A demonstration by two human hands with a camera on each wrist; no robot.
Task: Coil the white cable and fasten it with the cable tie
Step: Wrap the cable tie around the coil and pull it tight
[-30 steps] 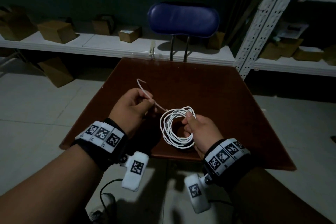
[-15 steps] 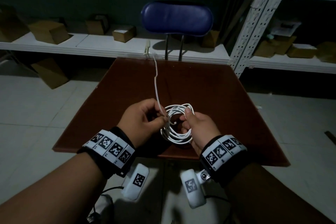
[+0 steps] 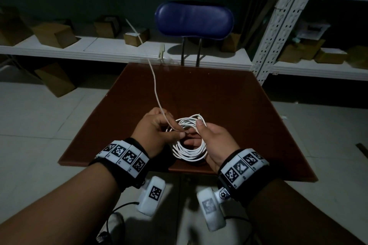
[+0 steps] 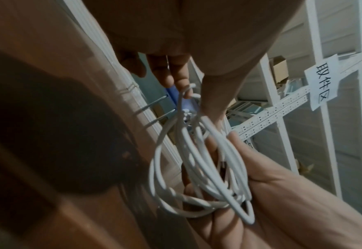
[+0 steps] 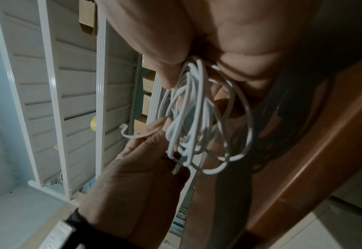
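Observation:
The white cable [image 3: 189, 154] is wound into a loose coil of several loops and held just above the brown table [image 3: 219, 95]. My right hand [image 3: 196, 133] grips the coil's right side, thumb on top and fingers through the loops. My left hand [image 3: 180, 134] touches the coil's left side and pinches a thin white cable tie [image 3: 155, 89], whose long tail points up and away from me. The right wrist view shows the coil [image 5: 197, 118] and the tie's hooked end [image 5: 133, 135] sticking out of my left hand [image 5: 137, 168]. Seen from the left wrist, the coil [image 4: 197, 168] lies in my right palm [image 4: 271, 193].
A blue-backed chair [image 3: 194, 20] stands behind the table's far edge. White metal shelving [image 3: 119, 51] with several cardboard boxes [image 3: 54, 35] runs along the back wall, and an upright post [image 3: 278, 26] stands at the table's far right corner. Pale tiled floor surrounds the table.
My left hand has moved right until it meets the coil. The tie, low and bent a second ago, now points up and away. The right hand keeps its hold.

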